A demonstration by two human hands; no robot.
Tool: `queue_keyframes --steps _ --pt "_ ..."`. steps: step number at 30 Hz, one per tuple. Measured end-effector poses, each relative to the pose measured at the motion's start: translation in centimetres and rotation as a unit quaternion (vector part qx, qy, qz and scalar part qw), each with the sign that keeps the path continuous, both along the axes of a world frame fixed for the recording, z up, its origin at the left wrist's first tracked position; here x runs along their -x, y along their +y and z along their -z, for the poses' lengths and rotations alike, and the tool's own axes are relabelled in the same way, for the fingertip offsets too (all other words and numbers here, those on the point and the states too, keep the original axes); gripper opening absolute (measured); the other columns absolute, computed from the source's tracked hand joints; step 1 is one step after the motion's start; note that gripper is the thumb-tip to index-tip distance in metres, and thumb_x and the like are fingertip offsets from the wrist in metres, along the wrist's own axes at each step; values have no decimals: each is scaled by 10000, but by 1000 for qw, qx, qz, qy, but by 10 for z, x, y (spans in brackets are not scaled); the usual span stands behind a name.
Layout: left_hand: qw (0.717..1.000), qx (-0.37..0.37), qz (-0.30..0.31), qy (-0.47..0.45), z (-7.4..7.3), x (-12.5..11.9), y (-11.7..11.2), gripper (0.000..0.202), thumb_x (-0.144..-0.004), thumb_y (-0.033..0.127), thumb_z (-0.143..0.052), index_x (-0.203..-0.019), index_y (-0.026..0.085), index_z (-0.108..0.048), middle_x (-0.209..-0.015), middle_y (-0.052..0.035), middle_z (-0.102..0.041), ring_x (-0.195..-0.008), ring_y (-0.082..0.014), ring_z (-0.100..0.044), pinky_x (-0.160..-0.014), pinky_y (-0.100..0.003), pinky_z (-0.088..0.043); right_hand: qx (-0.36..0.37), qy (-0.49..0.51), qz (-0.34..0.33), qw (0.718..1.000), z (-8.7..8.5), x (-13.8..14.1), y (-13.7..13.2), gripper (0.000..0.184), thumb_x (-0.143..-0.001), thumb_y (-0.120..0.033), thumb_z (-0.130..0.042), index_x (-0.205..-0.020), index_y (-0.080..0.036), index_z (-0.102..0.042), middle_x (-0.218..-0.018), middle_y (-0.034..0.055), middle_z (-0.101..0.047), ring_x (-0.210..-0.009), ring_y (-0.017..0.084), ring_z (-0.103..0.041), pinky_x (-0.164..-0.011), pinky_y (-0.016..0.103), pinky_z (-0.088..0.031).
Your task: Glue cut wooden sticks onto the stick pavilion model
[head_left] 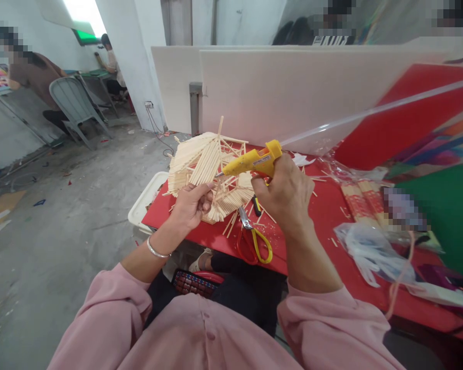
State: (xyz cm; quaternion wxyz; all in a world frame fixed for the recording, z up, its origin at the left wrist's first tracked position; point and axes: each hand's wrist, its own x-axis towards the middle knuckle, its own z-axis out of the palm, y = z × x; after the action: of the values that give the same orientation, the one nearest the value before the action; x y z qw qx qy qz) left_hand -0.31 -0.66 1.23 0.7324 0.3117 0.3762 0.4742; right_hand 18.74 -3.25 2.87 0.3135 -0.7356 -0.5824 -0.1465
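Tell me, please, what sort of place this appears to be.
Probably a small craft workshop: the right hand grips a yellow glue gun by a structure of thin pale sticks, and scissors lie among loose sticks on the red table.

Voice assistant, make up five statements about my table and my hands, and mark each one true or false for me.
1. The right hand holds a yellow glue gun. True.
2. The scissors lie on the floor. False: they lie on the red table.
3. A bracelet circles the left wrist. True.
4. Both scissor handles are green. False: one is red and the other yellow.
5. The plastic bag lies beside the left hand. False: it lies on the table, to the right of the right arm.
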Motion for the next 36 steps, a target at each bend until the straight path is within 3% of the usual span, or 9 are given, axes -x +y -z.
queue_keyframes --steps 12,27,36 --pt "1000 2 -6 12 -2 0 0 201 -693 187 -780 -595 133 -613 -471 40 -576 -325 -6 -401 -343 -148 -251 -5 -8 10 1000 2 0 0 295 -784 -380 -529 -1007 -189 -546 -848 99 -636 -721 239 -554 -627 354 -354" --pt "999 -41 -6 32 2 -1 1 322 -704 234 -811 -512 153 -567 -451 39 -549 -313 -21 -419 -348 -175 -280 -87 -11 62 994 10 -1 6 354 -798 -418 -594 -1069 -201 -526 -897 116 -650 -816 297 -620 -659 395 -426" --pt "1000 -26 1 4 6 1 2 239 -723 256 -776 -593 144 -609 -486 30 -584 -332 -26 -446 -359 -169 -293 -93 12 63 994 14 3 13 396 -806 -424 -600 -1111 -184 -518 -947 144 -640 -867 323 -626 -679 419 -446"
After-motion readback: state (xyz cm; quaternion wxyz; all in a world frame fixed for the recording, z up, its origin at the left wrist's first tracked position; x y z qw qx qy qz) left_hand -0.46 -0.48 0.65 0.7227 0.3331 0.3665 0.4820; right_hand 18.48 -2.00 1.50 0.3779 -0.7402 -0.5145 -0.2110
